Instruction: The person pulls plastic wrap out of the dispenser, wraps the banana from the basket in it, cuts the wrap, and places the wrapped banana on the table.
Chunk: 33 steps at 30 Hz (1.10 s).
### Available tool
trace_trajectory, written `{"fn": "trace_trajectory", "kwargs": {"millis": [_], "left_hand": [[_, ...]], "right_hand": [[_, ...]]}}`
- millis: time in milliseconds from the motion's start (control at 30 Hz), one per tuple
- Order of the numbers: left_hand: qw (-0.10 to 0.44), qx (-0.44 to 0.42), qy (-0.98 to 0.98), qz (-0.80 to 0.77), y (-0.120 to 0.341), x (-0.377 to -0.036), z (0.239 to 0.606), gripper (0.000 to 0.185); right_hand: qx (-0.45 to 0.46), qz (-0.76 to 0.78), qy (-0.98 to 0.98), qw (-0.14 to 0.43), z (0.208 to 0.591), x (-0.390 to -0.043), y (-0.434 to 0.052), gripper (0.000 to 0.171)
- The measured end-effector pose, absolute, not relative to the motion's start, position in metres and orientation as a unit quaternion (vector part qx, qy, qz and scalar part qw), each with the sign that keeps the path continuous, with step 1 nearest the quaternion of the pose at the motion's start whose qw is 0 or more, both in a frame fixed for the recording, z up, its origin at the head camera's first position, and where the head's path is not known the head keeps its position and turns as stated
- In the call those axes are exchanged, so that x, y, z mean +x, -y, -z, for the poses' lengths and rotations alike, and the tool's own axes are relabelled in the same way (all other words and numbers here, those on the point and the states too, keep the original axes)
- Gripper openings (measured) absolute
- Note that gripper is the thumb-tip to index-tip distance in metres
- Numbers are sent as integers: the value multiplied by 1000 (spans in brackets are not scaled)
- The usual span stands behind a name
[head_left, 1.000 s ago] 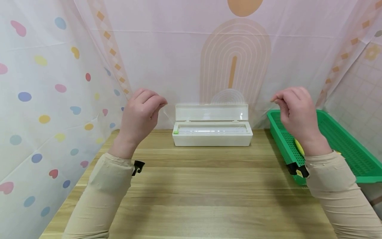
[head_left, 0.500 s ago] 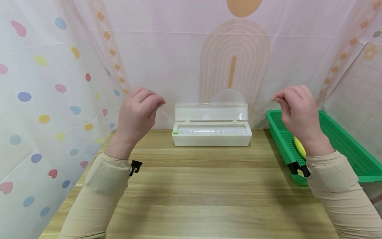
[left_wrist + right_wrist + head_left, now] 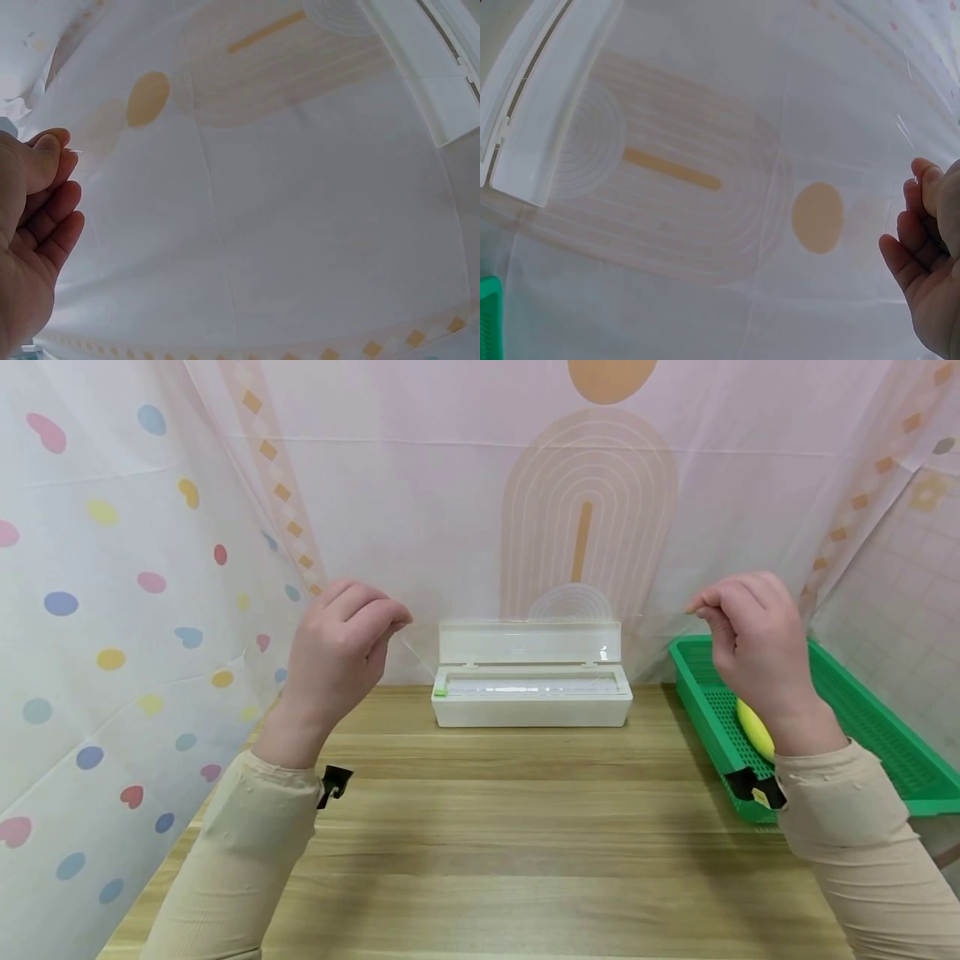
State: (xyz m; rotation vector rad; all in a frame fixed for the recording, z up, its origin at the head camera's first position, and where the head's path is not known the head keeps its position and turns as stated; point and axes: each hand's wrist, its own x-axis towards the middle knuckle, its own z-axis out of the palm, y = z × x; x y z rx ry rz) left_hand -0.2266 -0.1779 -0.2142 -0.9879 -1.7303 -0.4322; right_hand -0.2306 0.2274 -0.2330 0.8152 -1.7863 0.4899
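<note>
Between thumb and fingertips, my left hand (image 3: 341,639) pinches a corner of thin clear cling film (image 3: 417,658), whose edge slants down to the white dispenser box (image 3: 531,711). Level with it on the other side, my right hand (image 3: 757,639) pinches the opposite corner. Both hands are raised above the table, apart from the box. The transparent sheet barely shows except for faint glints. The dispenser's clear lid (image 3: 529,643) stands raised at the back, and a small green slider (image 3: 441,692) sits at its left end. In both wrist views thumb and forefinger meet at the tips.
A green plastic basket (image 3: 701,743) stands at the right, under my right forearm. Inside it lies a smooth yellow thing (image 3: 755,732), partly hidden by my wrist. The wooden table (image 3: 525,827) ends at a patterned curtain (image 3: 375,510) behind the dispenser.
My left hand has drifted slightly left, my right hand slightly right, both still pinching the film. More of the yellow thing in the basket shows now. The dispenser has stayed in place.
</note>
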Motion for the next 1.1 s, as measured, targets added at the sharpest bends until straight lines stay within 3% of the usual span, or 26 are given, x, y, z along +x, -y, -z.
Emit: {"fn": "trace_trajectory", "kwargs": {"millis": [1100], "left_hand": [[504, -432, 726, 178, 180, -204, 203, 13]], "right_hand": [[360, -237, 726, 536, 228, -211, -227, 22]]}}
